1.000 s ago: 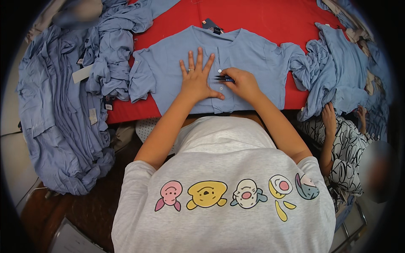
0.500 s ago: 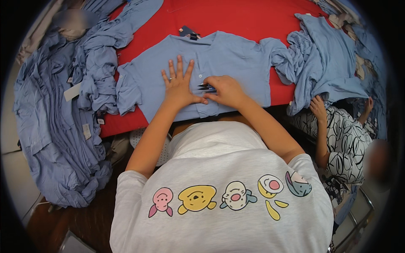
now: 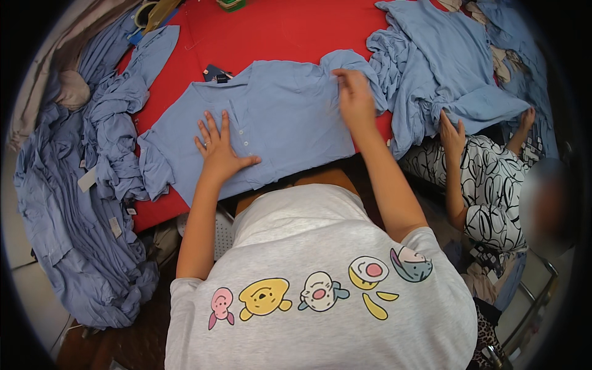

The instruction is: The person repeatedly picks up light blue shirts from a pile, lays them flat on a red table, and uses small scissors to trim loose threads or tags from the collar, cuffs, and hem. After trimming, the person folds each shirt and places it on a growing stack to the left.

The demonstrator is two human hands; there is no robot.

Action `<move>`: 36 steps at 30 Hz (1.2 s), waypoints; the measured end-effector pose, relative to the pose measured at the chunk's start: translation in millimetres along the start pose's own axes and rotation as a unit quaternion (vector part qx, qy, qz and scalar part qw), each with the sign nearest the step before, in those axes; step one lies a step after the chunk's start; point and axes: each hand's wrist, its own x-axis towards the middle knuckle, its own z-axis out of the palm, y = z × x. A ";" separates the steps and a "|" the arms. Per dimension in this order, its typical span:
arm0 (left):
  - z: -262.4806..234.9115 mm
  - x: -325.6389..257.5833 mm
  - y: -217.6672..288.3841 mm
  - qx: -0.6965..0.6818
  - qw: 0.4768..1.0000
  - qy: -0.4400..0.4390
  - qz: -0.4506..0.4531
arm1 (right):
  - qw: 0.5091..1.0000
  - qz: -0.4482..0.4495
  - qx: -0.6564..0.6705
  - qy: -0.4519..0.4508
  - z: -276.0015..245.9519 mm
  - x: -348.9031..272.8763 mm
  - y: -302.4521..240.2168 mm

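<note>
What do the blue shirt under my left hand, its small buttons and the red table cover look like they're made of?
Blue shirt: thin, matte cloth, perhaps cotton or viscose, judging by its soft drape and fine creases. Buttons: probably plastic, pale and round, but too small to judge the finish. Red cover: likely fabric, dull and evenly coloured without glare; weave unclear.

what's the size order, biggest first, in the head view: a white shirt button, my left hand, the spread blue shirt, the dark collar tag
1. Spread blue shirt
2. Left hand
3. Dark collar tag
4. White shirt button
</note>
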 end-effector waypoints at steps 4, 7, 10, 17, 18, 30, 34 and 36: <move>21.4 18.3 38.4 -0.056 0.988 0.120 0.080 | 0.983 0.169 -0.022 0.066 -75.0 12.3 61.8; 35.8 49.6 86.3 -0.069 0.979 0.126 0.146 | 0.928 0.362 -0.025 -0.084 -95.7 3.2 83.4; 47.7 76.7 130.5 -0.076 0.986 0.089 0.121 | 0.930 0.328 -0.084 -0.142 -76.6 -12.9 78.9; 31.1 86.6 156.1 -0.006 0.999 -0.006 0.041 | 0.952 0.188 0.046 -0.239 -108.9 54.6 38.4; 30.0 86.6 156.7 -0.004 0.999 -0.010 0.038 | 0.956 0.186 0.063 -0.216 -114.2 66.7 36.2; 32.1 81.6 162.6 0.013 0.999 -0.011 0.041 | 0.852 0.243 0.236 -0.398 -54.2 73.2 58.3; 31.9 78.3 161.7 0.011 0.999 -0.018 0.027 | 0.903 0.054 0.194 -0.379 -139.8 133.9 -0.1; 29.4 81.3 163.9 0.015 0.999 -0.030 0.026 | 0.931 -0.058 0.052 -0.357 -189.8 160.2 3.5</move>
